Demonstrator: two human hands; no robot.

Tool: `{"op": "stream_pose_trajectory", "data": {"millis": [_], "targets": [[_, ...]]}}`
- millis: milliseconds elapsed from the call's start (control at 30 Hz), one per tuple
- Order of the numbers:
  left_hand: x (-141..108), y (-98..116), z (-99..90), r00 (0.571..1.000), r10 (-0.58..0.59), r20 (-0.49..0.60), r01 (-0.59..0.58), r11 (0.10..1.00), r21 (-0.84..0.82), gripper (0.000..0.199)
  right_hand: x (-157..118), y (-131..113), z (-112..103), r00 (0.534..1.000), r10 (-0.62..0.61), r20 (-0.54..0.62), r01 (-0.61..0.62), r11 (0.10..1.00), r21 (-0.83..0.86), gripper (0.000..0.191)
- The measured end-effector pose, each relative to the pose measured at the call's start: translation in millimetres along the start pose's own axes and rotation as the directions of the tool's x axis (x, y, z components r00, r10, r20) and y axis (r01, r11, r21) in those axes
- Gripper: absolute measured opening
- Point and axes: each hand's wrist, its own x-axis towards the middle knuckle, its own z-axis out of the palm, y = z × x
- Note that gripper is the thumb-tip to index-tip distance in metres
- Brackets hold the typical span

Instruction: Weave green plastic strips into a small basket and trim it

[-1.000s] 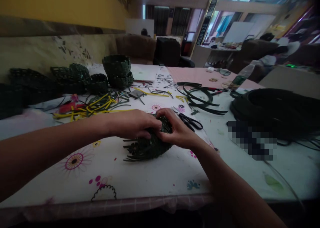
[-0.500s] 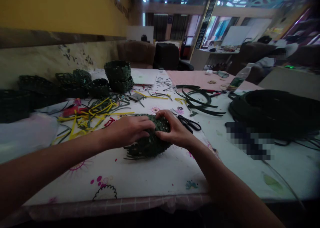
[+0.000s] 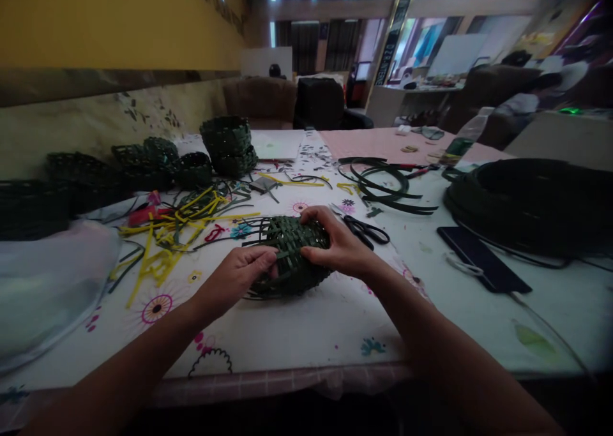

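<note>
A dark green woven basket (image 3: 292,251) lies on its side on the patterned tablecloth, loose strip ends sticking out from its left edge. My right hand (image 3: 330,241) grips the basket's right part, thumb in front and fingers over the top. At the lower left of the weave, my left hand (image 3: 251,267) pinches a green strip between thumb and fingers. Black-handled scissors (image 3: 366,230) lie just right of my right hand.
Yellow and green strips (image 3: 177,222) lie left, beside a plastic bag (image 3: 52,295). Woven baskets (image 3: 227,145) stand behind. Right are curled strips (image 3: 383,187), a phone (image 3: 483,260), a large green coil (image 3: 527,206) and a bottle (image 3: 464,139). A person (image 3: 527,101) sits farther back.
My left hand has moved down and left from the basket's top to its lower left strips, uncovering the weave and the strip ends. My right hand keeps its hold.
</note>
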Motion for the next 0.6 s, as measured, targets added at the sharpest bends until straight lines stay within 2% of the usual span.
{"op": "stream_pose_trajectory", "data": {"millis": [100, 200, 600], "targets": [[6, -7, -1.9, 0.991, -0.065, 0.116, 0.084, 0.982, -0.167, 0.055, 0, 1, 0, 1.000, -0.006, 0.007, 0.006, 1.000, -0.005, 0.038], [9, -9, -2.9, 0.980, -0.080, 0.183, 0.122, 0.965, -0.232, 0.060, 0, 1, 0, 1.000, -0.012, 0.012, 0.012, 1.000, -0.008, 0.038], [7, 6, 1.6, 0.984, -0.157, 0.086, 0.168, 0.975, -0.144, 0.051, -1, -1, -2, 1.000, -0.016, 0.014, 0.016, 0.999, -0.031, 0.038]]}}
